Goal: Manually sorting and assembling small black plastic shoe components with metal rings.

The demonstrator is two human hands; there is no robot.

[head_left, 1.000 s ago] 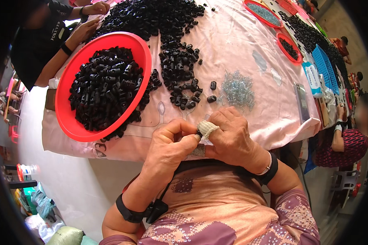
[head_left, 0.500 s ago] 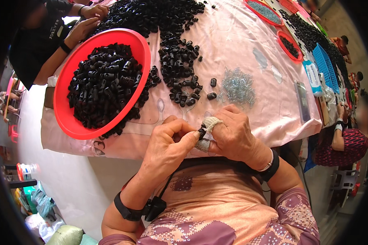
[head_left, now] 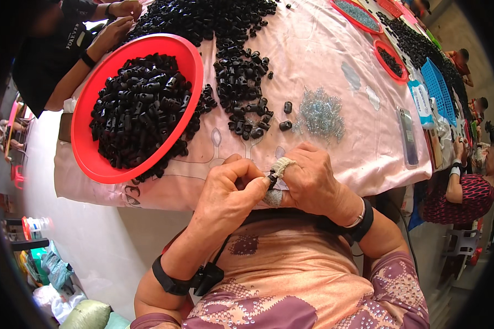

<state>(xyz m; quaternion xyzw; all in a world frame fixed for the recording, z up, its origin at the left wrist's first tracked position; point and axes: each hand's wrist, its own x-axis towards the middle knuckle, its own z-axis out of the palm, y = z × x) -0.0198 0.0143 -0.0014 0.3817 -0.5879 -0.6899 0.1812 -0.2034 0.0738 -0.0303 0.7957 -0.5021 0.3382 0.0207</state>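
Note:
Close to the table's near edge, both my hands meet around a small black plastic cord lock (head_left: pixel 271 180). My left hand (head_left: pixel 228 189) pinches it between thumb and forefinger. Against its other side are the closed fingers of my right hand (head_left: pixel 315 181), which wears a cream finger cover (head_left: pixel 282 165) and a greyish one (head_left: pixel 273 198). My fingers hide much of the piece. Two loose black cord locks (head_left: pixel 286 116) lie just beyond, beside a pile of small clear-bluish metal springs (head_left: pixel 321 114).
A red basin (head_left: pixel 190 60) heaped with black pieces (head_left: pixel 140 107) stands at left on the pink cloth (head_left: pixel 280 49). More black pieces (head_left: pixel 236 77) spread behind. At right are a phone (head_left: pixel 406 137), a blue basket (head_left: pixel 439 90) and red trays. A co-worker's hands (head_left: pixel 121 27) are at far left.
My hands stay together with only a slight shift of the fingers; a little more of the black cord lock shows. The co-worker's hands at far left have moved slightly.

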